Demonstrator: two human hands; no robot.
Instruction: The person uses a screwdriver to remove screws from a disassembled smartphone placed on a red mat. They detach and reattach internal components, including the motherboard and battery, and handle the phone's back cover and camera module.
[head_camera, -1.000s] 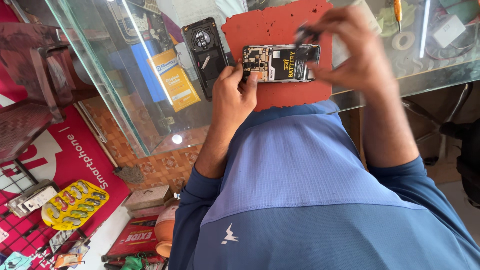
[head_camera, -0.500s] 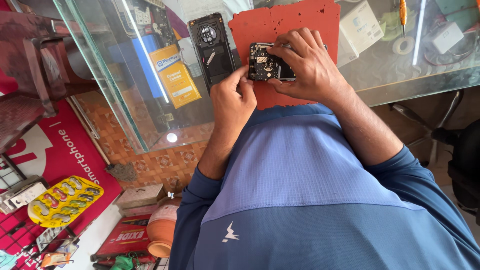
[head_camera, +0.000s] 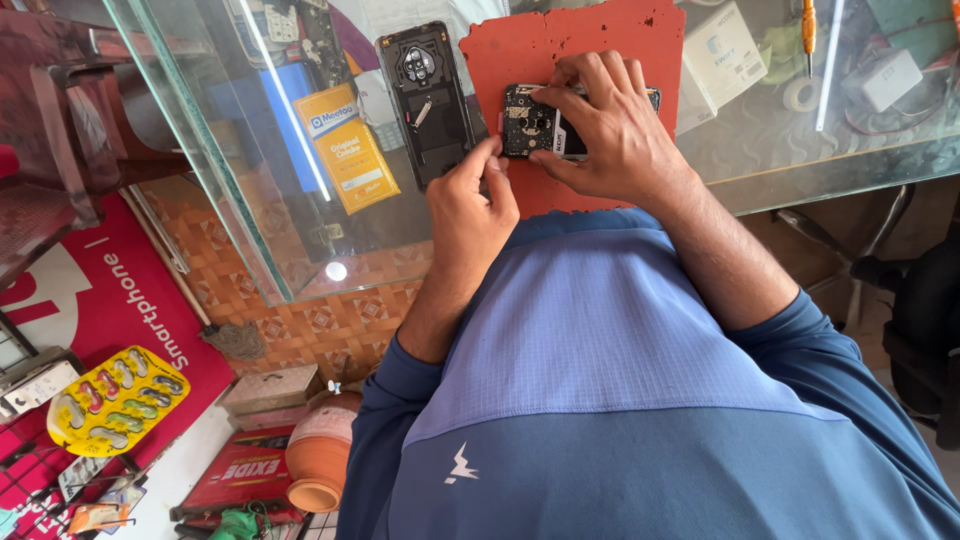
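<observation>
An opened phone (head_camera: 530, 122) with its circuit board bare lies on a red work mat (head_camera: 560, 50) on the glass counter. My right hand (head_camera: 610, 130) lies over the phone, fingers pressing on it and covering most of its right part. My left hand (head_camera: 470, 195) is at the mat's near left edge, its fingertips pinched together by the phone's lower left corner; whether they hold a small part is hidden. The phone's black back cover (head_camera: 428, 100) lies just left of the mat.
A white box (head_camera: 722, 55), a tape roll (head_camera: 802, 93), an orange-handled screwdriver (head_camera: 808, 30) and a white charger (head_camera: 885, 78) lie on the glass counter (head_camera: 800, 160) to the right. Yellow packets (head_camera: 345, 150) show under the glass. A clay pot (head_camera: 318, 462) stands on the floor.
My right hand came down from above the mat and now lies flat over the phone. My left hand stays at the phone's left end.
</observation>
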